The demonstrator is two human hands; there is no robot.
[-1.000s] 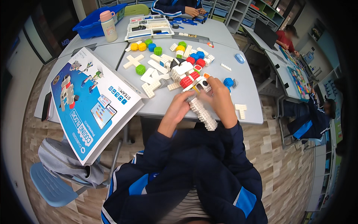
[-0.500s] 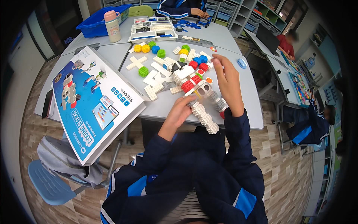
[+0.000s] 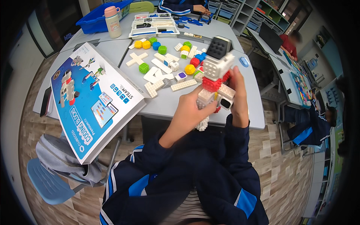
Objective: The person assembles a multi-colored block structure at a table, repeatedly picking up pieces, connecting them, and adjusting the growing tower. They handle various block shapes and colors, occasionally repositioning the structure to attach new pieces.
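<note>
A robot-like building-block model (image 3: 213, 85) stands upright between my hands above the table's near edge. Its top is a dark block on a white studded block, with red blocks below and white pieces under them. My left hand (image 3: 189, 112) is closed round its lower left part, thumb across the front. My right hand (image 3: 240, 99) grips its right side, some fingers hidden behind it. Just left of the model lie a long white beam (image 3: 183, 85), a white block with a purple face (image 3: 180, 77) and a yellow block (image 3: 190, 69).
Loose white pieces and a green block (image 3: 143, 68) cover the table's middle. A large kit box (image 3: 97, 101) leans over the left edge. Behind stand a sorting tray (image 3: 155, 26), a bottle (image 3: 113, 24) and a blue bin (image 3: 93, 17). Another person's hand (image 3: 200, 8) is at the far side.
The model has been lifted and turned upright, off the loose pieces. My right hand, raised open beside it before, now grips its right side. My left hand has moved up and right with it.
</note>
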